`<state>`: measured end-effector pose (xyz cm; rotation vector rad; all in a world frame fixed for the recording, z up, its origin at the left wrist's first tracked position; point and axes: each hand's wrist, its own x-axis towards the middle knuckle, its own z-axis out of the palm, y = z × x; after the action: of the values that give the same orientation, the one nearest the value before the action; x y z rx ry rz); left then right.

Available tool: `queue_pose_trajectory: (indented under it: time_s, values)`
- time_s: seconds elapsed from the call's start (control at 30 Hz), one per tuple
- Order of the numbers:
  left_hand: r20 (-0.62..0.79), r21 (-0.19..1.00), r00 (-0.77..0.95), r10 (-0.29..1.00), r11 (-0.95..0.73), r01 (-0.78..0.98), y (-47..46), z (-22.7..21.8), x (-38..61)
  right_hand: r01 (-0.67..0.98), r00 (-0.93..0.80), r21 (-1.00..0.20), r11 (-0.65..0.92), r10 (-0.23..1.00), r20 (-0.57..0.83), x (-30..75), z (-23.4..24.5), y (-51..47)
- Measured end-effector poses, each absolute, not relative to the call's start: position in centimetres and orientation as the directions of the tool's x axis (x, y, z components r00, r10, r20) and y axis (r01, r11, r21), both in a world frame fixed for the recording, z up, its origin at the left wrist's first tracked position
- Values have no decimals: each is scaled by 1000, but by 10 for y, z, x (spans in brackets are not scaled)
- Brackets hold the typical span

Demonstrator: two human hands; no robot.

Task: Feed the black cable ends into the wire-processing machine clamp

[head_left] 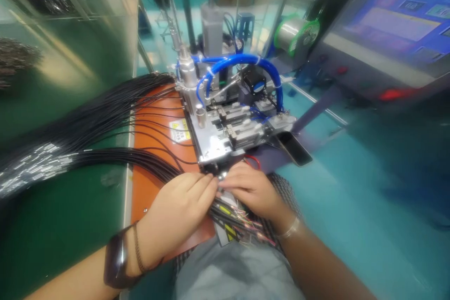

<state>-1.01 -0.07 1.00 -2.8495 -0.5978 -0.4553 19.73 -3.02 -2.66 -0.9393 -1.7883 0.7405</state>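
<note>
Currently | left hand, right hand | together, clamped on black wire bundle running beneath both

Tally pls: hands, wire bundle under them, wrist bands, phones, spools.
Hands: 2 (left hand, right hand)
Wire bundle under hands: 1 (black wire bundle)
Wrist bands: 3 (wide dark band, thin cord, silver bangle)
Phones: 1 (black smartphone)
Spools: 1 (green-flanged spool)
Total: 8
</note>
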Motion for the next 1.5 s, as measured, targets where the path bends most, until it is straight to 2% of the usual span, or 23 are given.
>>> queue_pose_trajectory:
  time_s: [0.13, 0.23, 0.3, 0.37, 0.47, 0.53, 0.6, 0.7, 0.73, 0.83, 0.9, 1.03, 1.2, 1.37, 1.5]
  values:
    - [405, -41, 825, 395, -893, 448, -6, 7, -10, 234, -161, -867, 441, 897, 413, 188, -28, -33]
    - [339, 11, 820, 461, -874, 486, -6, 4, -9, 219, -29, -940, 261, 965, 261, 182, -29, -36]
    - [307, 23, 818, 487, -863, 505, -7, 4, -9, 220, 39, -955, 199, 976, 213, 180, -30, -37]
    - [319, 42, 801, 507, -852, 522, -8, 3, -8, 260, 106, -939, 224, 960, 258, 178, -31, -39]
    - [328, 62, 782, 530, -838, 542, -8, 3, -8, 385, 182, -864, 326, 891, 417, 179, -31, -43]
    - [328, 49, 780, 533, -834, 550, -7, 3, -8, 475, 155, -786, 395, 842, 517, 181, -30, -47]
    - [336, 32, 774, 537, -827, 561, -6, 2, -7, 537, 34, -700, 471, 817, 576, 184, -29, -51]
    - [339, 29, 765, 548, -818, 574, -5, 2, -7, 581, -146, -641, 502, 839, 524, 185, -27, -53]
    - [337, 32, 765, 548, -819, 573, -5, 2, -7, 588, -128, -664, 462, 864, 487, 185, -27, -53]
    - [341, 24, 767, 543, -821, 570, -5, 2, -7, 537, 73, -795, 282, 923, 377, 180, -24, -50]
    - [341, 11, 771, 539, -822, 570, -5, 3, -7, 491, 132, -838, 239, 930, 342, 176, -22, -49]
    - [304, 6, 793, 528, -833, 553, -6, 3, -7, 478, 64, -822, 309, 921, 384, 173, -18, -46]
    - [239, 1, 810, 536, -834, 551, -6, 2, -7, 511, -143, -767, 389, 918, 370, 174, -16, -39]
    - [296, 28, 793, 533, -834, 551, -4, -1, -7, 436, 42, -875, 213, 966, 256, 175, -16, -38]
    - [259, 28, 796, 547, -828, 559, -4, -3, -7, 405, 98, -906, 125, 979, 180, 175, -22, -38]
